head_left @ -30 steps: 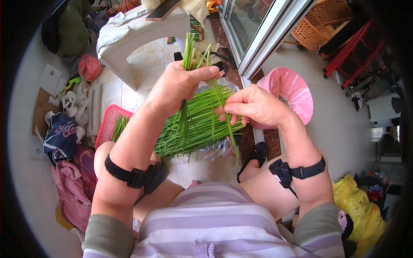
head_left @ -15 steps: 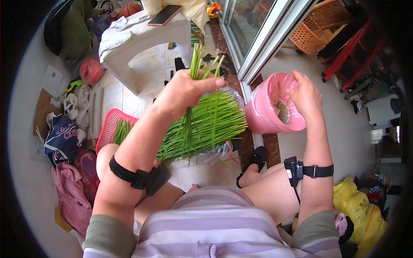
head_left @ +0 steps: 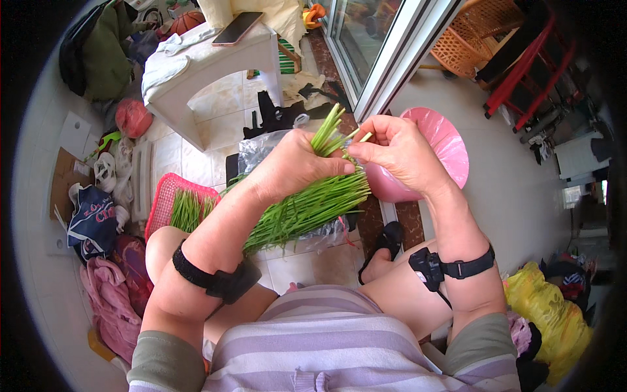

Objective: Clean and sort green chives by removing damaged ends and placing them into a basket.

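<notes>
My left hand [head_left: 290, 166] is closed around a small bunch of garlic chives [head_left: 328, 132], their pale cut ends pointing up and away from me. Beside it, my right hand [head_left: 405, 153] pinches the pale end of a single chive stalk [head_left: 364, 138] between thumb and fingertips. A large pile of chives [head_left: 313, 212] lies under and in front of my hands on clear plastic [head_left: 257, 147]. Just beyond my right wrist stands a pink bin [head_left: 447, 140] lined with a thin bag; my hand covers part of it. More chives rest in a red mesh basket [head_left: 162, 199] at the left.
A white stool [head_left: 215, 72] with a phone [head_left: 238, 29] and cloths stands ahead. The sliding door frame [head_left: 408, 59] runs beside the bin. Bags and clothes line the left wall. A yellow bag [head_left: 545, 320] lies at the right, and a black slipper [head_left: 390, 238] is on my foot.
My right hand has moved left from the bin's opening to the bunch and now pinches a stalk. My left hand, still gripping its bunch, has come slightly lower and to the right.
</notes>
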The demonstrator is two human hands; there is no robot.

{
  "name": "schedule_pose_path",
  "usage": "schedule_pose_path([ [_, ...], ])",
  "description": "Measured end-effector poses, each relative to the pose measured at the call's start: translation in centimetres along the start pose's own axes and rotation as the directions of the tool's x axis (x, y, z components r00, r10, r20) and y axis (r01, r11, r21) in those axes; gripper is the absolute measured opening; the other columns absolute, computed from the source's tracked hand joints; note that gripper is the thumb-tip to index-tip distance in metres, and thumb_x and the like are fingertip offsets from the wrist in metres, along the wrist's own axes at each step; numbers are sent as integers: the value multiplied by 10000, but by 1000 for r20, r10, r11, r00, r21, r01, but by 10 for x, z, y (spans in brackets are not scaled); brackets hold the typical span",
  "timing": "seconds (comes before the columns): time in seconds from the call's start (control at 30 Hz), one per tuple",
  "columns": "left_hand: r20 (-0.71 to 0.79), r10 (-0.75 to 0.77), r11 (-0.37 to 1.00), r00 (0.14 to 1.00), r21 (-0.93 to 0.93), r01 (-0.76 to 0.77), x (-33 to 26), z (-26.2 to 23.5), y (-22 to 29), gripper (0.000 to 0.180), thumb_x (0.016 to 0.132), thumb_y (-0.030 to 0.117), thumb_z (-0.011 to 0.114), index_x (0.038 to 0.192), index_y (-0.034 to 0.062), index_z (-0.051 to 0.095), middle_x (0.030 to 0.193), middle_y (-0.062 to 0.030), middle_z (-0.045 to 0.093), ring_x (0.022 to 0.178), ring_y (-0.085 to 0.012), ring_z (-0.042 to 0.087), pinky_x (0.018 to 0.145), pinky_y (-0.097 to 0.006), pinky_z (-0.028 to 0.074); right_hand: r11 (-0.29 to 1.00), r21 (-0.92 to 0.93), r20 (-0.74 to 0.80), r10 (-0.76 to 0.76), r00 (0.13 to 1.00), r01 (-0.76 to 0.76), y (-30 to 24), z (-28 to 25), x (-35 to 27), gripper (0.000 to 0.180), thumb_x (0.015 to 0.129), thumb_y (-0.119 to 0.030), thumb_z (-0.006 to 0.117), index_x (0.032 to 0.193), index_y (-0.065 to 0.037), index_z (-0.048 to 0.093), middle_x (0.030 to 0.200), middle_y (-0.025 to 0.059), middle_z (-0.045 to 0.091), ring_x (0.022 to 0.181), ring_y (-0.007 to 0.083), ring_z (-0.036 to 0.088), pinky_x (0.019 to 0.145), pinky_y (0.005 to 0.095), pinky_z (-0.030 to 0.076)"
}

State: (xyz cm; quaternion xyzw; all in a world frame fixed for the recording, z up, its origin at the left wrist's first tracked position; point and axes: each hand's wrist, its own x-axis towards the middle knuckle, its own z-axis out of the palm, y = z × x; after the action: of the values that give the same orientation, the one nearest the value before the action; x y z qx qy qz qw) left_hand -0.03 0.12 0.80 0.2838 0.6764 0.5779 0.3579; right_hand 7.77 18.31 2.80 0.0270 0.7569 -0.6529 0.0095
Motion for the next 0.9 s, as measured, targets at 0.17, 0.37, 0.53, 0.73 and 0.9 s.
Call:
schedule_pose_path([
  [0.17, -32, -42, 999, 999, 15, 42, -5, -3, 3, 184, 793, 200, 750, 872, 43, 697, 695, 58, 602, 605, -28, 499, 536, -221, 393, 991, -130, -35, -19, 999, 14, 1, 1, 3, 170, 862, -138, 645, 865, 32, 642, 716, 43, 639, 658, 81, 586, 616, 234, 482],
  [0.37, -32, 20, 1000, 999, 6, -20, -5, -5, 6, 201, 807, 245, 734, 856, 52, 706, 673, 51, 590, 558, -29, 465, 493, -211, 353, 992, -115, -347, -94, 933, 57, 5, -9, 8, 289, 951, -250, 529, 783, -24, 587, 631, -7, 537, 571, 71, 523, 534, 216, 444],
  [0.53, 0, -42, 999, 999, -35, 42, -11, -10, 8, 226, 842, 301, 690, 835, 75, 696, 655, 48, 523, 484, -36, 382, 434, -199, 268, 994, -68, -249, -95, 964, 80, -6, -9, 4, 194, 917, -203, 585, 861, -21, 620, 746, 6, 600, 654, 60, 549, 604, 197, 459],
  [0.73, 100, -38, 998, 994, -43, 43, -8, -7, 10, 235, 852, 298, 683, 855, 63, 689, 678, 47, 546, 516, -33, 407, 456, -200, 296, 995, 91, -31, -32, 999, 35, 4, 1, -1, 131, 828, -39, 664, 935, 22, 622, 824, 24, 642, 733, 76, 592, 671, 209, 490],
  [0.9, -6, 79, 997, 997, 4, -79, -4, -2, -3, 249, 850, 296, 687, 896, 51, 691, 717, 37, 594, 602, -38, 479, 544, -207, 375, 1000, 0, -51, -24, 998, 24, 1, 5, -3, 116, 867, -81, 623, 920, 22, 624, 798, 36, 643, 699, 87, 605, 635, 224, 501],
])
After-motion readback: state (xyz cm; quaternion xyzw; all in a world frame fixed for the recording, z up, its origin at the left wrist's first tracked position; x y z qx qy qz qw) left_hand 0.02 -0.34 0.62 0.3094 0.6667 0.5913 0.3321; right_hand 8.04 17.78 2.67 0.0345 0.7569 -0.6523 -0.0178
